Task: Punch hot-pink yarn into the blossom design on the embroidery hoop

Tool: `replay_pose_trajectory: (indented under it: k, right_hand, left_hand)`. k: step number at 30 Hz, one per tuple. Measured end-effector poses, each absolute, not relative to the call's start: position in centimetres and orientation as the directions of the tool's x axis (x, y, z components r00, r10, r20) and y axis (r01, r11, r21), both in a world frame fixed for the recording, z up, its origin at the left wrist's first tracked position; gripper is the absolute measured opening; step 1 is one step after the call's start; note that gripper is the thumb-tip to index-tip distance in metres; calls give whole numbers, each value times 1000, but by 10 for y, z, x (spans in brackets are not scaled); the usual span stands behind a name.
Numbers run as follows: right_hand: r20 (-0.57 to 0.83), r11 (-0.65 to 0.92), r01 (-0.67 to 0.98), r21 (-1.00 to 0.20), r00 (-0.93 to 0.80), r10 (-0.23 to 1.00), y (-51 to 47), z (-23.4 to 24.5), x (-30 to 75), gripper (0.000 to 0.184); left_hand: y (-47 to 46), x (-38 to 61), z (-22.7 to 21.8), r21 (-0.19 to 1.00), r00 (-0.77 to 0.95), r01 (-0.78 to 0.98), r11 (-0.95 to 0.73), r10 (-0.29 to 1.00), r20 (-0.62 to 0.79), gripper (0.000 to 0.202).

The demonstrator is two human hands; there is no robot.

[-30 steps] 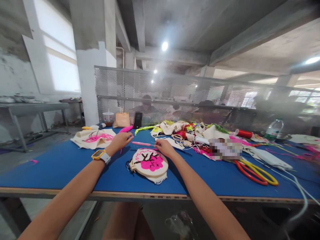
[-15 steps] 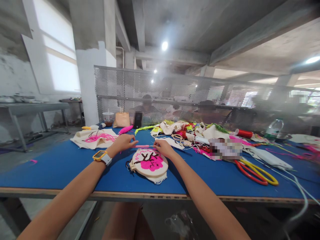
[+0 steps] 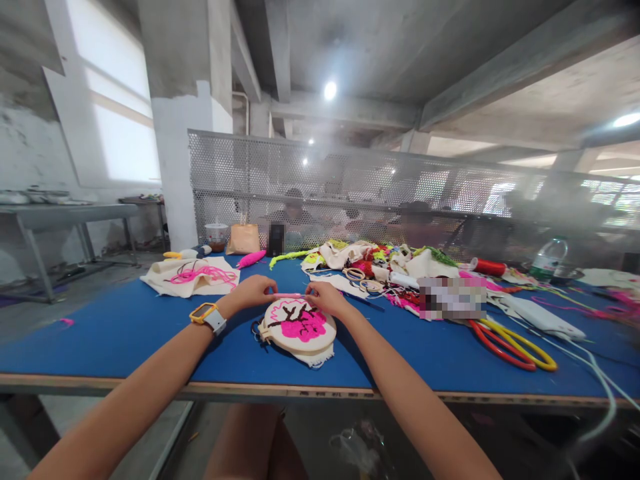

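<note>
My left hand, with a yellow-and-white watch on its wrist, pinches the left end of a slim pink punch needle. At the other end of this tool, my right hand has its fingertips closed around the tip. Both hands hold it level, just beyond an embroidery hoop. The hoop lies on the blue tabletop and carries cream cloth with a dark branch, a filled pink patch and a pink outline. Any thread at the fingertips is too small to make out.
Left of the hands lies cream cloth with pink yarn. A pile of cloth and yarn spreads behind and to the right. Red and yellow hoops, a white power strip and its cable lie right. A perforated metal screen stands behind.
My left hand has moved slightly right, and its spread fingers have closed on the punch needle's end. My right hand has barely moved. The hoop stays in place.
</note>
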State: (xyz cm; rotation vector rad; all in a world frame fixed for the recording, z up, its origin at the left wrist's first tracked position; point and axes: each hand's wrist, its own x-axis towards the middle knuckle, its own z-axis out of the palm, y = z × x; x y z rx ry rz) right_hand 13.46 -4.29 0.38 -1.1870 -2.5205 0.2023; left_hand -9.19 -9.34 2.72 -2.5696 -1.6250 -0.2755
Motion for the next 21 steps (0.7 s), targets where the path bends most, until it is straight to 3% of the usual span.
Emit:
replay_pose_trajectory:
  k: [7, 21]
  right_hand:
    - [249, 625, 739, -251, -575, 779, -43, 7, 136, 22]
    - [304, 611, 749, -254, -538, 786, -40, 13, 142, 22]
  left_hand:
    - [-88, -94, 23, -11, 422, 900, -435, 865, 273, 22]
    - [-75, -121, 25, -3, 236, 968, -252, 902, 362, 24]
